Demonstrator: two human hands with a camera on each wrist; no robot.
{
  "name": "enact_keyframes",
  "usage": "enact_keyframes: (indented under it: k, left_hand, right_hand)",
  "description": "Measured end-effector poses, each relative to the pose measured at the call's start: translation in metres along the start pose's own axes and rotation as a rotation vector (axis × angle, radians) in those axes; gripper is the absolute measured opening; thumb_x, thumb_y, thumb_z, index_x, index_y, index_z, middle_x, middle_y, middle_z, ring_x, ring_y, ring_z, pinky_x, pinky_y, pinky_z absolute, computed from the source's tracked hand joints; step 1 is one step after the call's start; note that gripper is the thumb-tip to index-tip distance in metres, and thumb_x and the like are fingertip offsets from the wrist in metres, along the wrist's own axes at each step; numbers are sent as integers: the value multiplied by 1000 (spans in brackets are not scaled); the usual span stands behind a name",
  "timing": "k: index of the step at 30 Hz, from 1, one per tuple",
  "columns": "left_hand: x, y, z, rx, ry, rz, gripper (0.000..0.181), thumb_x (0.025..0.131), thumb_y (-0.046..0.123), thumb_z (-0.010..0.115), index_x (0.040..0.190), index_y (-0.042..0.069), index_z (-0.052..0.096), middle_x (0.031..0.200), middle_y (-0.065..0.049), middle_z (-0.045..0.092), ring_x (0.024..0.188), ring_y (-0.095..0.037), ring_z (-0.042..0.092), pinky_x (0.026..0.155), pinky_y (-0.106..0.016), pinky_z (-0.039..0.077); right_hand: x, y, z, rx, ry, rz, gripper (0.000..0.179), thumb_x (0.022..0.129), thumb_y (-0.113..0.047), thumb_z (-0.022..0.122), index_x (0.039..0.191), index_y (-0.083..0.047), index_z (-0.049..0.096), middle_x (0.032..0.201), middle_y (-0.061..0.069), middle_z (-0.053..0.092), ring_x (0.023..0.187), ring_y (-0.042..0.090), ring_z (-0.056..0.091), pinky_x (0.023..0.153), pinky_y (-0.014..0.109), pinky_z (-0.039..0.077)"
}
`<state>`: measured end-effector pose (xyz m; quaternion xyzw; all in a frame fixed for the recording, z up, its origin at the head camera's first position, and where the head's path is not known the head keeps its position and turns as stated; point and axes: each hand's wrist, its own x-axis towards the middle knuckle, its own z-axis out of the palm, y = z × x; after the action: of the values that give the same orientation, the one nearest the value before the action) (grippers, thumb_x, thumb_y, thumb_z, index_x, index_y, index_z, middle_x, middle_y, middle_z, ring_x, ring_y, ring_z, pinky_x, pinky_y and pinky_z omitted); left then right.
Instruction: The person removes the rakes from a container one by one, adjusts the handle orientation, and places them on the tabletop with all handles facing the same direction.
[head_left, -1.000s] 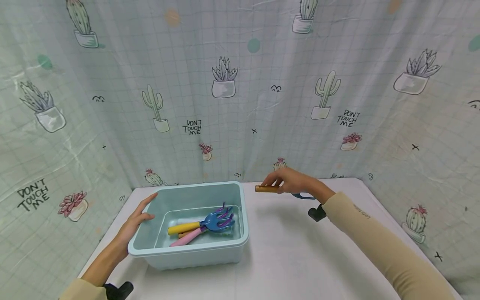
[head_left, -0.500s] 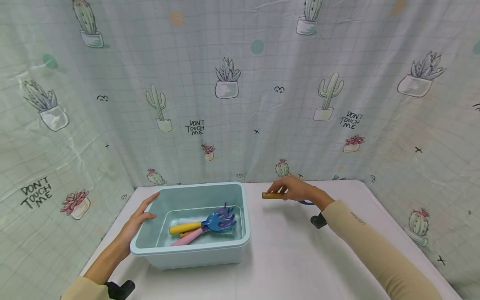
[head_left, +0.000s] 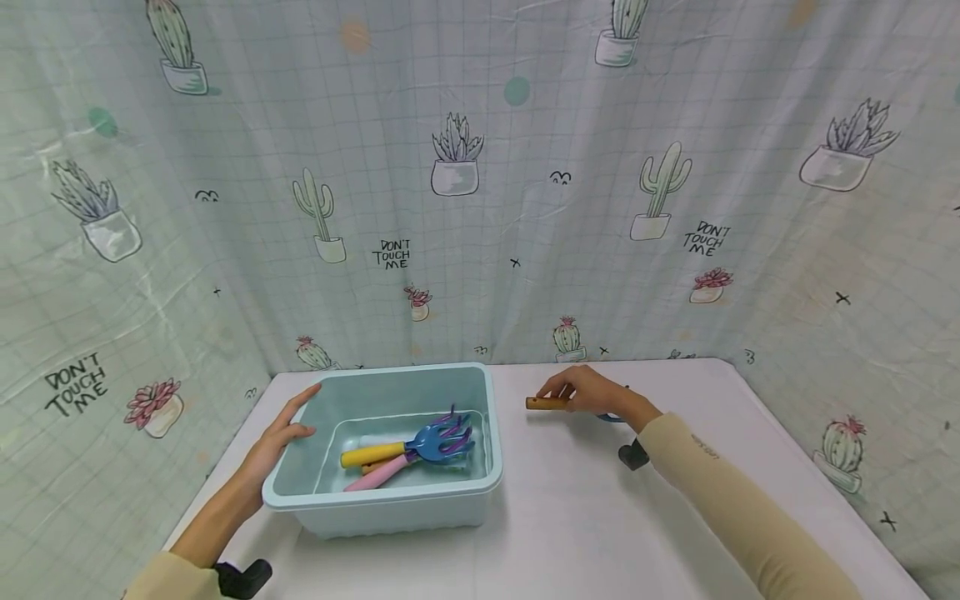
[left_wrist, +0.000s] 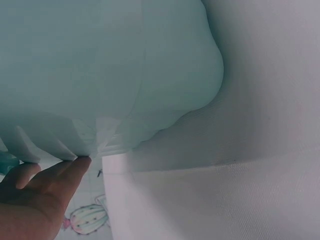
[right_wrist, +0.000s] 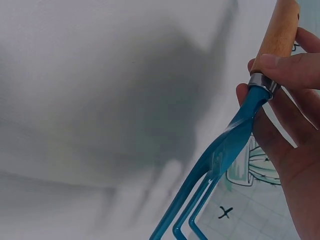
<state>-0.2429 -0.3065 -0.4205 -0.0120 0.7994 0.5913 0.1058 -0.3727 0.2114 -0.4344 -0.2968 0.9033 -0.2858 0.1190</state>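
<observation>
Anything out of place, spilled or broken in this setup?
Nothing looks spilled or damaged. Mildly untidy: in the bin, the yellow-handled fork lies across the pink-handled tool in a loose jumble. The wooden-handled fork in the right hand looks intact where it shows.

A grid-patterned, plant-printed curtain [head_left: 480, 225] wraps round the white desk [head_left: 570, 533], which spreads toward 6 o'clock. From the head view's centre, the fabric bears a spiky potted succulent [head_left: 455, 171] at 12 o'clock, a branching cactus [head_left: 661, 183] at 2, a red-topped round cactus [head_left: 841, 450] near 4, "DON'T TOUCH ME" lettering [head_left: 77, 383] near 9, and an orange dot [head_left: 355, 35] at 11.
</observation>
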Motion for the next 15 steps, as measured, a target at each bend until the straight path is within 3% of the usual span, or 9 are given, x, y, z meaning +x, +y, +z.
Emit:
enact_keyframes:
  k: [15]
  left_hand:
    - [-1,0,0,-21,-2,6,75,103,15,39,167,35,5,175,-10,-11,159,-50,4,120,-71,22]
  right_hand:
    - [-2,9,23,-48,6,26,47,87,12,70,122,-19,77,113,3,75,104,19,69,95,40,58]
